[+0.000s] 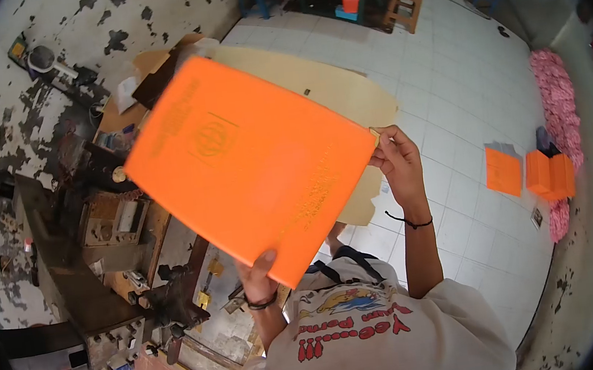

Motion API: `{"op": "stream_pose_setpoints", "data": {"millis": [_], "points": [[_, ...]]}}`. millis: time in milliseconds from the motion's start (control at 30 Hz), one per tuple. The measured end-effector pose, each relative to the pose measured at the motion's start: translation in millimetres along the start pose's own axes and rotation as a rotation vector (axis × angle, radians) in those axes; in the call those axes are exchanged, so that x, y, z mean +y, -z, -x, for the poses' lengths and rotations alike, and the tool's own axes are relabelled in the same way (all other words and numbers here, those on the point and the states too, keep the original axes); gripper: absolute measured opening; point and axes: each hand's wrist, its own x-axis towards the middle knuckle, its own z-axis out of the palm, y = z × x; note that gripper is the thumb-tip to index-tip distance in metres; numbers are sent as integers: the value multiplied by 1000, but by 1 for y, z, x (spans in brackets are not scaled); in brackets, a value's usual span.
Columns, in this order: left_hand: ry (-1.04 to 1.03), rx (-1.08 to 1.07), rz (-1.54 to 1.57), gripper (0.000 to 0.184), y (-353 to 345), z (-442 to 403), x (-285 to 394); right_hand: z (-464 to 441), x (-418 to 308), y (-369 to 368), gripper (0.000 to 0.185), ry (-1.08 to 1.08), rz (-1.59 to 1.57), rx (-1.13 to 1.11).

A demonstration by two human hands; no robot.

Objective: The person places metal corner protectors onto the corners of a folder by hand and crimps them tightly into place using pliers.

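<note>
A bright orange folder (263, 152) with a gold emblem and gold lettering is held up in front of me, tilted. My left hand (257, 277) grips its lower edge, thumb on top and the other fingers hidden beneath. At the right corner, my right hand (397, 159) pinches the folder between thumb and fingers. A small yellowish bit shows at those fingertips; I cannot tell what it is. Whether the folder has loose sheets inside is hidden.
A heavy dark metal machine (66, 277) stands close on the left. Behind the folder lies a large tan sheet (352, 98). Orange folders (550, 174) are stacked on the tiled floor at right, beside a pink bundle (556, 104). A wooden stool (404, 6) stands farther back.
</note>
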Motion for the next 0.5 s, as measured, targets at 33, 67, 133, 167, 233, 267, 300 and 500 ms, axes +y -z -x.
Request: {"op": "stream_pose_setpoints", "data": {"millis": [33,67,133,167,233,267,300,500], "points": [[-50,-33,-22,63,-4,5,9,6,-10,-2,28,34,-3,6],[-75,-8,-88,65,-14,10,22,10,-20,-5,29,70,-9,7],[-168,-79,-132,69,-11,15,28,18,-34,-7,29,136,-19,-10],[-215,-114,-157,70,-7,19,31,23,-40,-6,29,166,-20,-22],[-251,-107,-221,76,-4,27,35,32,-50,-7,29,222,-25,-30],[-281,-117,-203,77,-13,32,41,37,-55,-8,29,249,-27,-27],[-309,-127,-185,77,-20,37,46,41,-60,-10,29,275,-29,-23],[-221,-164,-5,76,-37,43,80,70,-90,-33,28,372,63,159]]}}
